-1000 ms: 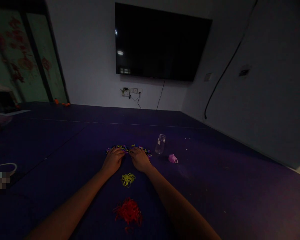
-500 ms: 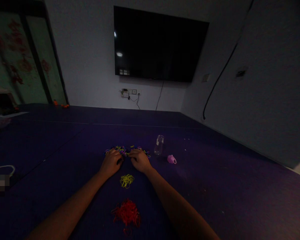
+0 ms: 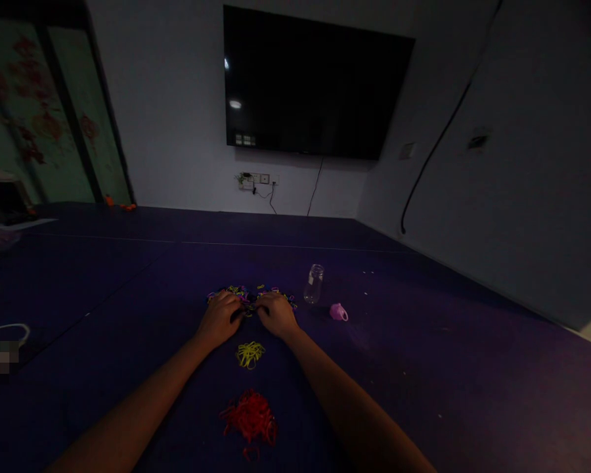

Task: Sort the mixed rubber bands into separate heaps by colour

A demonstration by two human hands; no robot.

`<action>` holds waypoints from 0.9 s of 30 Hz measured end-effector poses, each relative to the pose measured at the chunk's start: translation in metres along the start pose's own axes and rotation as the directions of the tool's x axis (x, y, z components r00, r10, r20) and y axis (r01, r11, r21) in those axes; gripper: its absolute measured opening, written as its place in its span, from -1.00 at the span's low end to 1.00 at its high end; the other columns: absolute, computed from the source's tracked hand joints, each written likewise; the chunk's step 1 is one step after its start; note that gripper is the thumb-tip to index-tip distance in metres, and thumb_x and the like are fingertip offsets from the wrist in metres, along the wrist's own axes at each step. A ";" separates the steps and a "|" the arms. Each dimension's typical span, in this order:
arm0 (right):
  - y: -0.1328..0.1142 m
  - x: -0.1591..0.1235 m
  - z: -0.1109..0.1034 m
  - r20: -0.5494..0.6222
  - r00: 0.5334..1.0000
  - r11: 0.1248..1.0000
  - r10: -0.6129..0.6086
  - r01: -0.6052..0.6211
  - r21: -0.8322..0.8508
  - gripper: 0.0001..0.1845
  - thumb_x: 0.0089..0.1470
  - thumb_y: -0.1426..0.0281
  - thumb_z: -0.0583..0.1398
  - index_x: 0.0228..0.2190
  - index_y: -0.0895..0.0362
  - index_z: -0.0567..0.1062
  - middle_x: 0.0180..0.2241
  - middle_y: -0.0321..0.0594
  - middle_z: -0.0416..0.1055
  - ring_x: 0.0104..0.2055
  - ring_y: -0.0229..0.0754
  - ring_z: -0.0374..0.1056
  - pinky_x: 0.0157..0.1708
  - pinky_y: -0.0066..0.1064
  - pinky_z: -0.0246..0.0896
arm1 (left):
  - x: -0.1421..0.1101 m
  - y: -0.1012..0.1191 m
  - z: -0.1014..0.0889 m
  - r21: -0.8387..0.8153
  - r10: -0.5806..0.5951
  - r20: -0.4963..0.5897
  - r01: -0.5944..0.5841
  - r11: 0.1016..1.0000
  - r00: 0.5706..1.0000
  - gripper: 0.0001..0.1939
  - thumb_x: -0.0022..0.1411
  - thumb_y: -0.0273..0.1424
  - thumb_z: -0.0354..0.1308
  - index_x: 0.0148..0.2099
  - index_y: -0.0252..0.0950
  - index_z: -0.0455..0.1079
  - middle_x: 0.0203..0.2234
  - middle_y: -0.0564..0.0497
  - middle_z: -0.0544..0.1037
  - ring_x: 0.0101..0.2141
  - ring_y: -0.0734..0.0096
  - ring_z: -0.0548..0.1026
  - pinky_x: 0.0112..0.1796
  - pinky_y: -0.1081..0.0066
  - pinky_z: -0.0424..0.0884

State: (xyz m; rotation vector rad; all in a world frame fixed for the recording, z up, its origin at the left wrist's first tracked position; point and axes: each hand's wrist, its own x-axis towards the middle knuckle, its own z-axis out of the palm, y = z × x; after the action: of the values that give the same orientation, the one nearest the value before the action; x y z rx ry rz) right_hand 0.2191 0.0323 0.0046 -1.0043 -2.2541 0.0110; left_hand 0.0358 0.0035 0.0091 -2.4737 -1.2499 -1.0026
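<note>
A mixed heap of small coloured rubber bands [image 3: 236, 291] lies on the dark purple surface [image 3: 423, 368]. My left hand [image 3: 220, 318] and my right hand [image 3: 276, 313] rest side by side on the heap's near edge, fingers curled down into the bands and nearly touching. What the fingertips pinch is too small to make out. Closer to me sit a small pile of yellow bands [image 3: 249, 353] and a larger pile of red bands [image 3: 249, 416].
A small clear glass jar [image 3: 314, 284] stands right of the heap, a pink lid [image 3: 339, 312] beside it. A black screen [image 3: 315, 85] hangs on the far wall. A white cord loop [image 3: 10, 328] lies at the left edge.
Both hands stay at the heap, with only small finger movements among the bands. The view shifted slightly.
</note>
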 end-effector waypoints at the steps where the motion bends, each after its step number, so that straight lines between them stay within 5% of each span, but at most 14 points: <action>1: -0.001 0.000 0.000 0.014 1.000 1.000 -0.002 0.002 -0.007 -0.75 -0.04 0.57 0.08 -0.37 0.14 0.53 -0.29 -0.20 0.50 -0.21 -0.20 0.35 -0.12 -0.39 0.14 | 0.000 0.001 0.000 -0.005 0.010 -0.002 -0.010 1.000 1.000 -0.93 0.08 -0.47 0.15 -0.36 -0.24 0.45 -0.35 -0.03 0.52 -0.21 0.22 0.40 -0.11 0.13 0.32; 10: -0.007 0.000 -0.003 0.187 0.981 0.994 -0.047 0.064 -0.087 -0.69 0.00 0.54 0.07 -0.24 0.11 0.52 -0.23 -0.18 0.46 -0.11 -0.14 0.27 -0.08 -0.30 0.07 | -0.001 0.000 0.000 0.005 0.031 0.023 -0.031 1.000 0.999 -0.91 0.09 -0.47 0.15 -0.38 -0.23 0.48 -0.24 -0.04 0.52 -0.09 0.17 0.36 -0.02 0.03 0.26; 21: -0.010 0.001 -0.004 0.242 0.969 0.980 -0.050 0.094 -0.176 -0.69 -0.01 0.53 0.07 -0.24 0.15 0.51 -0.19 -0.12 0.43 -0.10 -0.10 0.23 -0.08 -0.28 0.07 | 0.001 -0.002 0.002 -0.021 0.011 0.016 -0.011 1.000 1.000 -0.89 0.08 -0.53 0.14 -0.40 -0.26 0.45 -0.26 -0.04 0.53 -0.12 0.20 0.40 -0.07 0.10 0.32; 27: -0.010 0.001 -0.004 0.229 0.972 0.982 -0.046 0.085 -0.167 -0.71 -0.02 0.54 0.06 -0.28 0.15 0.51 -0.20 -0.13 0.44 -0.09 -0.11 0.25 -0.07 -0.30 0.07 | 0.002 -0.003 0.000 -0.010 -0.099 -0.055 0.099 0.995 0.994 -0.89 0.07 -0.55 0.12 -0.42 -0.27 0.44 -0.31 -0.07 0.54 -0.20 0.19 0.43 -0.17 0.14 0.38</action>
State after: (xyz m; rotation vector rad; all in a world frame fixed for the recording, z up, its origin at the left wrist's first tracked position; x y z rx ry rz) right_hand 0.2146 0.0250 0.0109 -1.0646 -2.5298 -0.1108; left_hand 0.0340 0.0068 0.0104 -2.3923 -1.3655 -1.0937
